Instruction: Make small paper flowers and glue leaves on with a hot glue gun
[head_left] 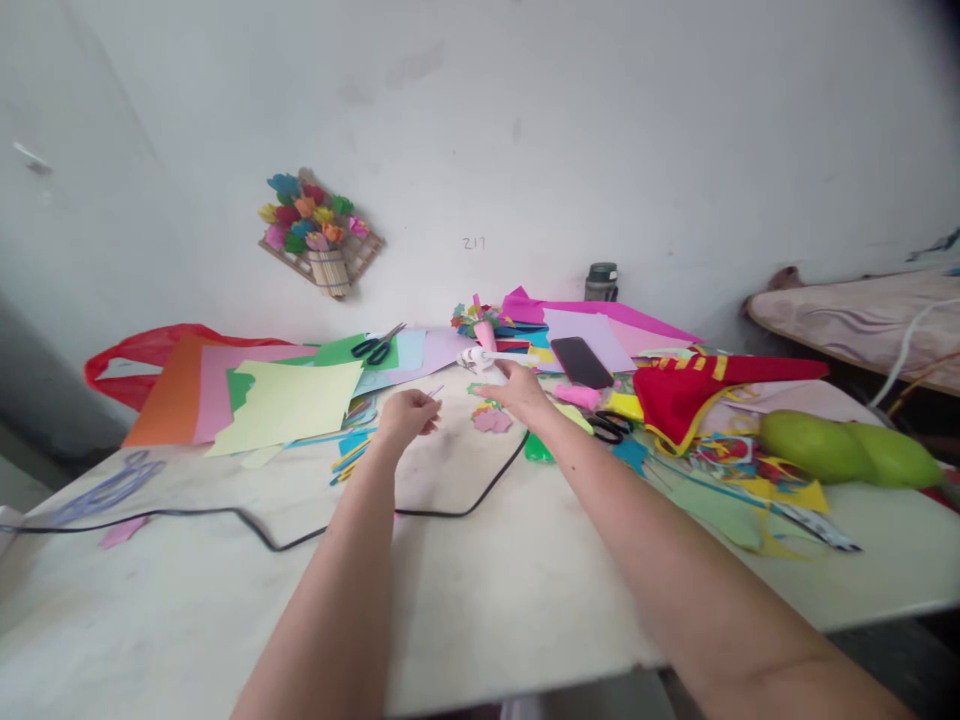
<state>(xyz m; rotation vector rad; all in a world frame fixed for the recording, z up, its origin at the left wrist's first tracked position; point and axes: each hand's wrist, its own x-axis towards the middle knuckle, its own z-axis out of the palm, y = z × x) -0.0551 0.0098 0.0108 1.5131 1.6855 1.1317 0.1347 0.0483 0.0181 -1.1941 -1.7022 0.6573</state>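
My left hand [409, 412] is closed in a pinch over the middle of the table, on a thin pale stick [436, 391] that pokes out past the fingertips. To its right, my right hand [514, 392] reaches to a white glue gun [480, 358], its fingers at the gun's body; the grip is partly hidden by the hand. Just below the right hand lie small flower-shaped paper cutouts [492, 418] in pink and yellow. Behind the gun stands a pink paper cone [485, 334] with colourful bits at its top.
Coloured sheets [292, 400] and scissors [377, 346] lie at the back left. A black cable [277, 546] crosses the table [480, 620]. On the right are a phone [580, 362], black-handled scissors [609, 428], red cloth [675, 400], paper scraps and green mangoes [817, 445].
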